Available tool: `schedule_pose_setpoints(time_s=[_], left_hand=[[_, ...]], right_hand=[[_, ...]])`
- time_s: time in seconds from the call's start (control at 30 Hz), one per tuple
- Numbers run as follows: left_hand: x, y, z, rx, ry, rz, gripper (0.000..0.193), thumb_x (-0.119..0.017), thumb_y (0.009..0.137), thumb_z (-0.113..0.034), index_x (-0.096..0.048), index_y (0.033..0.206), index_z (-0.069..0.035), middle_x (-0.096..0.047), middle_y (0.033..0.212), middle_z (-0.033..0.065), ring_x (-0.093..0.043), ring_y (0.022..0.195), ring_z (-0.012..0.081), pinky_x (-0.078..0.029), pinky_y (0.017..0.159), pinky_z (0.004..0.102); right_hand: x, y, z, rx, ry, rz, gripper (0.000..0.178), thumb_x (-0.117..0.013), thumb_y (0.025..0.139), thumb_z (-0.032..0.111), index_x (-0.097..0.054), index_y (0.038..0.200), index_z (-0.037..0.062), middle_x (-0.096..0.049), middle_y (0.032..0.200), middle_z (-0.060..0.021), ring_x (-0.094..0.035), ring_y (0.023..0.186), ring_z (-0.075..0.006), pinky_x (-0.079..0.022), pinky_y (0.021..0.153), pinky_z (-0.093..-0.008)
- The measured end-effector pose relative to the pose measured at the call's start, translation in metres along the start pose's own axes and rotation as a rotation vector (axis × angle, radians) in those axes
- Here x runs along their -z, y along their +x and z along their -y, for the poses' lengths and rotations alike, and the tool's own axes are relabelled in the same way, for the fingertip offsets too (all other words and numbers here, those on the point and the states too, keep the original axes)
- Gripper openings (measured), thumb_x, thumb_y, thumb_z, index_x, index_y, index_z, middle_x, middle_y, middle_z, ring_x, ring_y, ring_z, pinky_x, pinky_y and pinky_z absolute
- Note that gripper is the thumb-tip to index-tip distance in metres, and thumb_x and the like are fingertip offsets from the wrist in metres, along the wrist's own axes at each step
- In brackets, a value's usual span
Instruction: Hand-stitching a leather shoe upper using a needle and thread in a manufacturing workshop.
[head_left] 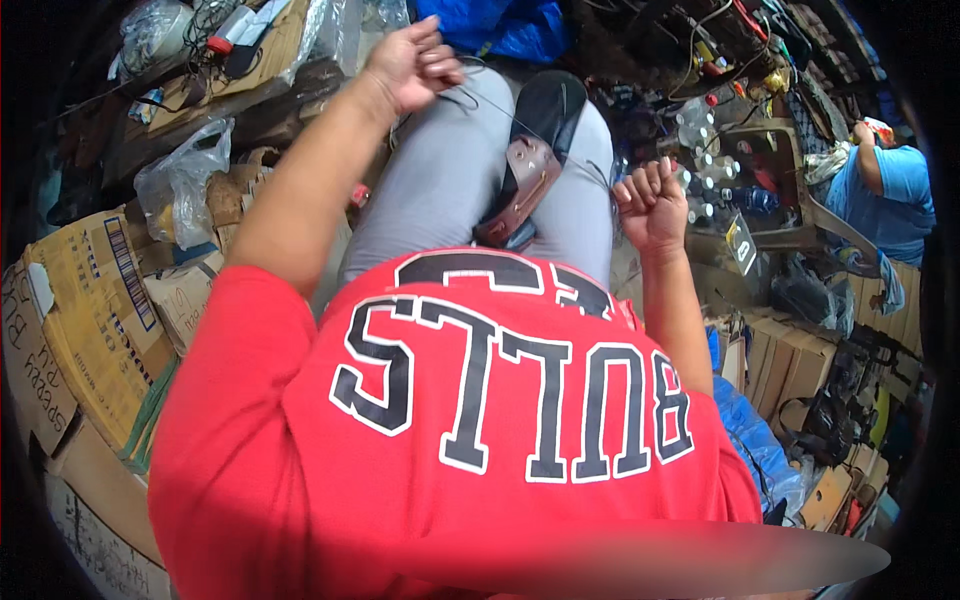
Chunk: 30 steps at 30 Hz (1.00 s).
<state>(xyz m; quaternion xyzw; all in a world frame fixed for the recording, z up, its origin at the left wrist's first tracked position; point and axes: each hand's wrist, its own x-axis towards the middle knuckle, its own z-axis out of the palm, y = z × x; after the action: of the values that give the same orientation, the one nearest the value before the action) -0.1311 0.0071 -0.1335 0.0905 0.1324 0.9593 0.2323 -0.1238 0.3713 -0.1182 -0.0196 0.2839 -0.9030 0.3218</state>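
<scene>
Between my knees is clamped a shoe [532, 160], black at its far end, with a brownish, worn-looking part nearer my body. A thin dark thread [512, 118] runs across the shoe from one hand toward the other. Raised at the far left, beyond my left knee, my left hand [415, 66] is closed in a fist on one end of the thread. My right hand [654, 205], also closed, is held out to the right of my right thigh with the thread's other end at its fingers. Both hands are apart from the shoe itself.
Cardboard boxes [100, 315] and a clear plastic bag [188, 185] crowd the left. A blue tarp [505, 25] lies ahead. On the right stand several bottles [703, 165] beside a plastic chair [775, 170]; farther right is another person in a blue shirt [895, 190].
</scene>
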Motion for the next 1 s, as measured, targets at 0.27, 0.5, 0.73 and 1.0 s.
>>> schedule_pose_setpoints(time_s=[0.27, 0.5, 0.73, 1.0], left_hand=[[0.002, -0.022, -0.031, -0.021, 0.833, -0.8, 0.033, -0.044, 0.097, -0.028, -0.06, 0.083, -0.003, -0.065, 0.097, 0.0159, -0.065, 0.088, 0.0226, -0.048, 0.088, 0.0417], [-0.048, 0.016, 0.033, -0.216, 1.866, -0.234, 0.038, -0.068, 0.077, -0.025, -0.064, 0.111, -0.008, -0.059, 0.116, 0.0096, -0.054, 0.11, 0.0224, -0.04, 0.096, 0.0317], [-0.035, 0.062, 0.079, -0.054, 1.925, -0.127, 0.061, -0.077, 0.065, -0.032, -0.052, 0.114, -0.007, -0.052, 0.117, 0.0149, -0.047, 0.115, 0.0285, -0.037, 0.098, 0.0352], [-0.032, 0.064, 0.084, 0.081, 1.861, -0.148, 0.061, -0.078, 0.066, -0.029, -0.049, 0.116, -0.011, -0.044, 0.116, 0.0168, -0.045, 0.112, 0.0309, -0.038, 0.096, 0.0361]], right_hand=[[0.052, -0.041, 0.027, -0.148, -0.405, -0.262, 0.023, -0.056, 0.091, 0.022, -0.06, 0.103, 0.0022, -0.063, 0.104, -0.0134, -0.06, 0.09, -0.0192, -0.046, 0.087, -0.0363], [0.012, -0.021, 0.053, 0.262, -1.689, -0.237, 0.031, -0.066, 0.081, 0.014, -0.063, 0.109, 0.0037, -0.059, 0.092, -0.0047, -0.057, 0.079, -0.014, -0.046, 0.072, -0.0265], [-0.091, 0.04, 0.004, -0.015, -2.1, 0.325, 0.025, -0.062, 0.08, 0.027, -0.066, 0.084, 0.0026, -0.061, 0.076, -0.0183, -0.06, 0.072, -0.0353, -0.047, 0.066, -0.0401], [-0.076, 0.024, 0.002, -0.044, -1.978, 0.318, 0.016, -0.059, 0.077, 0.01, -0.051, 0.073, -0.003, -0.044, 0.064, -0.0174, -0.044, 0.057, -0.0272, -0.038, 0.056, -0.038]])
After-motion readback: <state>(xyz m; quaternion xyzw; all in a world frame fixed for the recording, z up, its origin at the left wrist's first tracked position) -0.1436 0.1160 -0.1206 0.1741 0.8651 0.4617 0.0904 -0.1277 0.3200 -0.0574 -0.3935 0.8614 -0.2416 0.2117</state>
